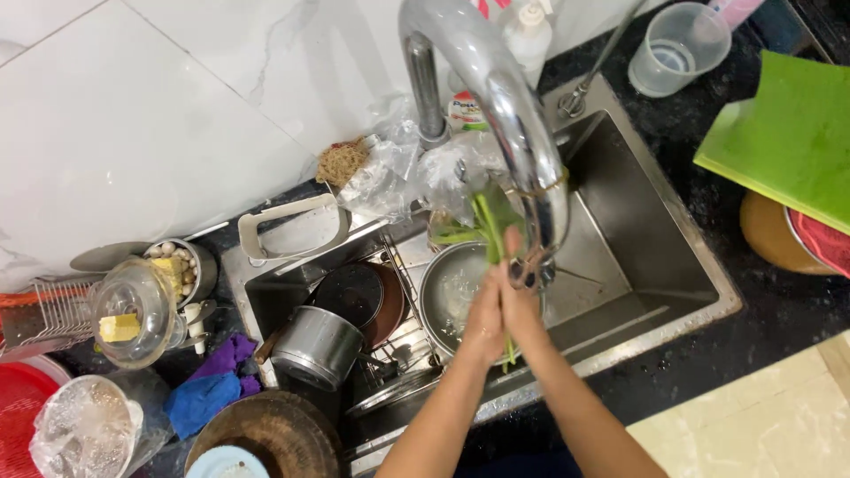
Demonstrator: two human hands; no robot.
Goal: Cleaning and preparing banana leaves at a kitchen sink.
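Note:
Both my hands meet over the steel sink, under the spout of a tall chrome tap. My left hand and my right hand are pressed together around a bunch of green leafy stalks. The leaves stick up behind the spout and thin stem ends hang below my palms. Right under my hands sits a round metal bowl holding water.
A dark pan, a steel pot and a wire rack fill the sink's left part. A green cutting board and a clear measuring cup lie to the right. Jars, cloths and a red basket crowd the left counter.

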